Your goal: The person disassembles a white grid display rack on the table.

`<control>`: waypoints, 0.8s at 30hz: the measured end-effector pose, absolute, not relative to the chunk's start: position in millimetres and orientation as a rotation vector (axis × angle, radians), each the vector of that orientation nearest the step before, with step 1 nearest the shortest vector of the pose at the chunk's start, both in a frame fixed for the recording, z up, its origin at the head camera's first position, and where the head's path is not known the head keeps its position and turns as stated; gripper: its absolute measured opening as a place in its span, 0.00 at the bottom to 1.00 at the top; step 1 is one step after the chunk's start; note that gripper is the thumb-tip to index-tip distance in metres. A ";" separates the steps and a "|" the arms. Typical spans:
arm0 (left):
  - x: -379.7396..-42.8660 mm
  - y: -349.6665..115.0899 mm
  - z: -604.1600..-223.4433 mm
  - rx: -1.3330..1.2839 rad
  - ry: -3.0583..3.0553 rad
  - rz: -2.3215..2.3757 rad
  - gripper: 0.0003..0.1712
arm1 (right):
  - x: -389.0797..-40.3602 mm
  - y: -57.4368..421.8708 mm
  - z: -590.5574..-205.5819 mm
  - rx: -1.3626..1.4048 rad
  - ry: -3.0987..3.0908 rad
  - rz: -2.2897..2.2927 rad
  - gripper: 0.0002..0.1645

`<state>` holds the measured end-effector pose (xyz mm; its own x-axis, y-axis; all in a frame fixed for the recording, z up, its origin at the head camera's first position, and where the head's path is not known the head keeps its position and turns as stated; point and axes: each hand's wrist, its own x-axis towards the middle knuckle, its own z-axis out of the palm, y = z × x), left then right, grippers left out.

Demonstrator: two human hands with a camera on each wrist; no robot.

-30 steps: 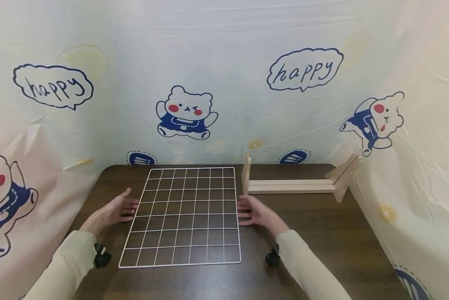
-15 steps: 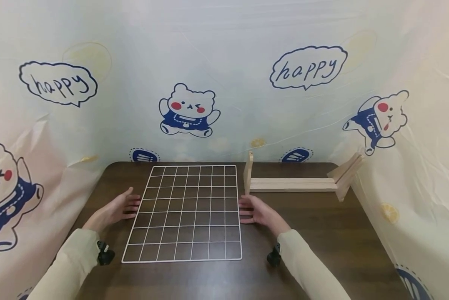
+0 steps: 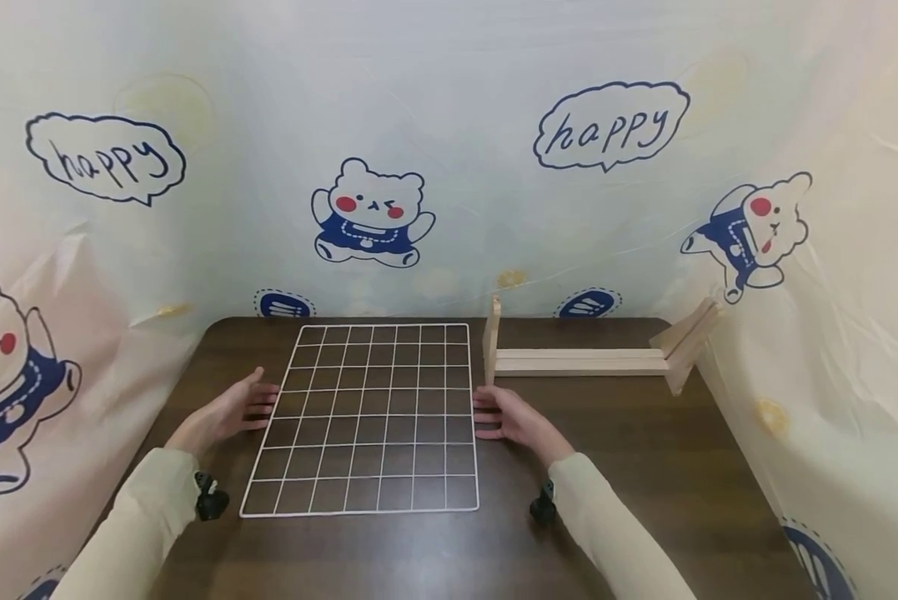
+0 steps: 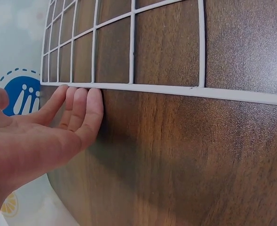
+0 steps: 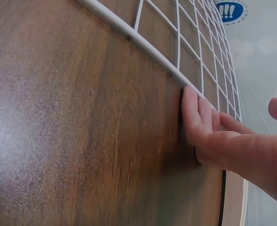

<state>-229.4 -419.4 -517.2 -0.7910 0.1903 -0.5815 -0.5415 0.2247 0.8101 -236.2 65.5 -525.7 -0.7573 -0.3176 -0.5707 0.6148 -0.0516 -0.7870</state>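
A white wire grid panel [image 3: 369, 417] lies flat on the dark wooden table [image 3: 644, 467]. My left hand [image 3: 231, 412] rests on the table at the panel's left edge, fingers straight, fingertips touching the white rim [image 4: 129, 87]. My right hand [image 3: 512, 419] lies at the panel's right edge, its straight fingers [image 5: 197, 117] against the rim [image 5: 143, 42]. Neither hand grips the panel. In the left wrist view the left hand [image 4: 49, 132] shows palm up beside the wire; in the right wrist view the right hand [image 5: 223, 136] does the same.
A pale wooden stand [image 3: 584, 358] with upright end pieces lies at the back right of the table. A cartoon-printed sheet [image 3: 449, 167] walls the table at the back and both sides. A small black camera mount [image 3: 210, 502] sits on each wrist.
Both hands stay at the panel's edges. The head view has shifted slightly, so the scene sits a little higher in the frame.
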 end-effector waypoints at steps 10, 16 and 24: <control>-226.1 -429.3 -519.6 -0.274 1.856 1.685 0.51 | -234.8 61.0 -526.0 0.322 1.606 -1.864 0.32; -222.2 -426.2 -525.1 -0.229 1.874 1.723 0.55 | -231.1 68.4 -529.5 0.313 1.576 -1.889 0.33; -202.0 -396.1 -520.4 -0.226 2.214 1.674 0.51 | -218.2 84.6 -534.5 0.225 1.602 -1.927 0.32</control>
